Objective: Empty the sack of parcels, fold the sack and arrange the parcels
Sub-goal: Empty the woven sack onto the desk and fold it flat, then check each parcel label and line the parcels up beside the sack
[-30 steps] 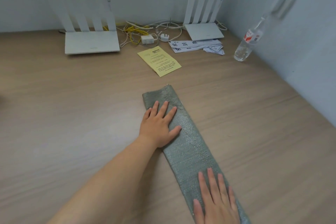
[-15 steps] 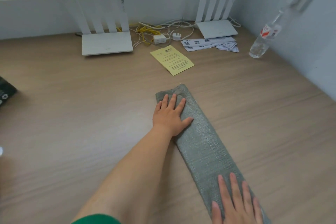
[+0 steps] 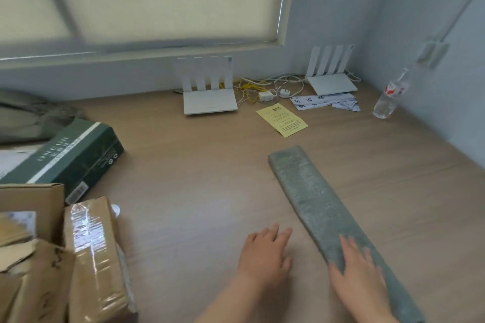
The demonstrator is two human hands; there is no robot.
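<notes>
Lying flat on the wooden surface [image 3: 196, 178], the grey-green sack [image 3: 315, 199] is folded into a long narrow strip. It runs slantwise from the middle of the head view down toward the lower right corner. The right hand [image 3: 359, 278] rests palm down on the near end of the strip, fingers straight and slightly spread, pressing the fabric rather than gripping it. The left hand [image 3: 265, 257] lies just beside the sack on its left, palm down on the bare wood. Its fingers are relaxed and hold nothing, and a narrow gap of wood shows between them and the sack's edge.

The parcels sit in a cluster at the left edge, well apart from the sack. A dark green box [image 3: 70, 157] with white lettering lies on its side at the far end of the group. A brown carton [image 3: 31, 199] stands in front of it, and a taped cardboard parcel [image 3: 91, 257] leans against that carton, its glossy tape catching the light. More torn cardboard shows at the lower left, cut off by the frame.

Along the back wall, under the window, stand two white routers [image 3: 210, 102] [image 3: 332, 84] with a tangle of cables [image 3: 252, 86] between them. A yellow sheet [image 3: 282, 119] and some white slips [image 3: 322, 101] lie in front, and a clear bottle [image 3: 388, 98] stands near the right wall.
</notes>
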